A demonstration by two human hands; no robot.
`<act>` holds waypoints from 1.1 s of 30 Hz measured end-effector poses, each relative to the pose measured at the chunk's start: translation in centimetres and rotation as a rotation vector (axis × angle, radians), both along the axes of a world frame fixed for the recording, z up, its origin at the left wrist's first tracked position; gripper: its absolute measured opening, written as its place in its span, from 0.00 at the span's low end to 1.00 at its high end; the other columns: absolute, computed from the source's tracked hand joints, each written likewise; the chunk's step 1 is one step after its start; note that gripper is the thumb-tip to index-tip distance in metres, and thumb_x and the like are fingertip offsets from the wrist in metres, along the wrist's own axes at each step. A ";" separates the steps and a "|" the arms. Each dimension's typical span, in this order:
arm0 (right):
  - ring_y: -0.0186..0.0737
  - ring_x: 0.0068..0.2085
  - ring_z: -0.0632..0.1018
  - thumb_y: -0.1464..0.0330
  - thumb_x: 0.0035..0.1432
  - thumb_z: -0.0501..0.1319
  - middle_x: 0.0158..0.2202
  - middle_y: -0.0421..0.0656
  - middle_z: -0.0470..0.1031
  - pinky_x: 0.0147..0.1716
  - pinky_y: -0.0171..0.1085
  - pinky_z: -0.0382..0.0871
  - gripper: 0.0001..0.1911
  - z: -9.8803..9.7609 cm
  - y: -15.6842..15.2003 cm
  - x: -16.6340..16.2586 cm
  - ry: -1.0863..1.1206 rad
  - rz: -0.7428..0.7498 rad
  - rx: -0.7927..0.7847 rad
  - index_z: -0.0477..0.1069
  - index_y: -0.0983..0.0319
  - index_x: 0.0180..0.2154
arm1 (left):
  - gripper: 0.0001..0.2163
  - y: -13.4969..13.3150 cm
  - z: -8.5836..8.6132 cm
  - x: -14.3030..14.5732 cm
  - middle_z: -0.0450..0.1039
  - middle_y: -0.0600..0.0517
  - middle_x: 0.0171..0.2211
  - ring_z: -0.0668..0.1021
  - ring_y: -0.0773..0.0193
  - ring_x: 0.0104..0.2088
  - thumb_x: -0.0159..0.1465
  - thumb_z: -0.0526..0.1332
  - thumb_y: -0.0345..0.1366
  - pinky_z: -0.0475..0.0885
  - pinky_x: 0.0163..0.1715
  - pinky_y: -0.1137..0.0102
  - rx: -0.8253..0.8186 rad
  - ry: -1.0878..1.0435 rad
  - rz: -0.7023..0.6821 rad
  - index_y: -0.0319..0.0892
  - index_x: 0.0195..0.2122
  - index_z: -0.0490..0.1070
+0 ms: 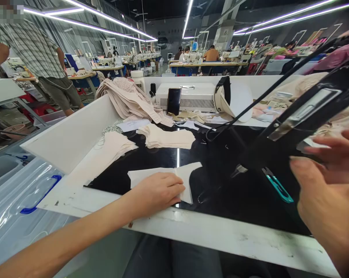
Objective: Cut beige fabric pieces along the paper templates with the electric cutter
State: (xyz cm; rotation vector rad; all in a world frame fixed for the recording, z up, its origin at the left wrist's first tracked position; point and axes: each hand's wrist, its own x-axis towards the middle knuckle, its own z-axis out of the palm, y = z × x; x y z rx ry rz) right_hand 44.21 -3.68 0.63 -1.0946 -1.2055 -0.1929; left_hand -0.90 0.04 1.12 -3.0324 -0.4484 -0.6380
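My left hand rests on a white cut fabric piece on the black table panel, its fingers curled together at the piece's right part. Some of the piece is hidden under the hand. At the right edge my right hand is raised with thumb and fingers apart, holding nothing I can see. Beside it lie teal-handled thread snips on the panel. A black machine arm with a small metal tip reaches down over the table. Behind my left hand lies a stack of cream fabric pieces.
Another cream stack lies at left by the white side board. Behind are a beige fabric heap, a phone, a white vented box and a visor. A clear plastic bin stands left; a person stands beyond.
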 end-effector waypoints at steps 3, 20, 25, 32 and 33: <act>0.63 0.59 0.89 0.43 0.25 0.99 0.65 0.51 0.87 0.44 0.54 0.86 0.72 1.7 3.1 -2.1 0.031 0.224 -0.064 0.77 0.39 0.73 | 0.07 -0.1 0.2 1.1 0.91 0.46 0.49 0.92 0.55 0.51 0.90 0.68 0.32 0.89 0.60 0.62 0.102 0.034 -0.082 0.40 0.52 0.84; 0.41 0.22 0.81 0.50 0.54 0.94 0.35 0.37 0.85 0.18 0.43 0.81 0.33 6.5 4.3 -15.2 0.318 0.515 0.138 0.82 0.50 0.50 | 0.13 -0.8 -1.0 2.6 0.87 0.49 0.41 0.89 0.58 0.44 0.85 0.67 0.24 0.87 0.52 0.64 0.137 0.063 -0.084 0.43 0.42 0.82; 0.43 0.24 0.79 0.53 0.62 0.90 0.33 0.37 0.83 0.19 0.44 0.80 0.25 6.0 0.2 -19.1 0.458 0.606 0.042 0.85 0.50 0.53 | 0.11 -1.1 -1.0 2.7 0.89 0.49 0.43 0.90 0.58 0.44 0.87 0.66 0.26 0.87 0.54 0.63 0.027 -0.022 -0.043 0.42 0.44 0.83; 0.42 0.25 0.79 0.54 0.67 0.88 0.36 0.39 0.85 0.20 0.42 0.79 0.24 5.4 -2.1 -22.1 0.520 0.724 0.012 0.85 0.49 0.58 | 0.13 -1.1 -1.2 2.9 0.91 0.49 0.44 0.91 0.57 0.46 0.88 0.64 0.27 0.87 0.56 0.63 0.002 -0.027 -0.038 0.43 0.44 0.83; 0.41 0.25 0.80 0.54 0.66 0.88 0.36 0.38 0.86 0.20 0.41 0.80 0.25 5.5 -2.1 -22.2 0.527 0.727 0.008 0.85 0.50 0.58 | 0.12 -1.0 -1.2 2.9 0.91 0.49 0.44 0.92 0.57 0.47 0.88 0.66 0.29 0.87 0.57 0.62 -0.009 -0.015 -0.045 0.43 0.44 0.83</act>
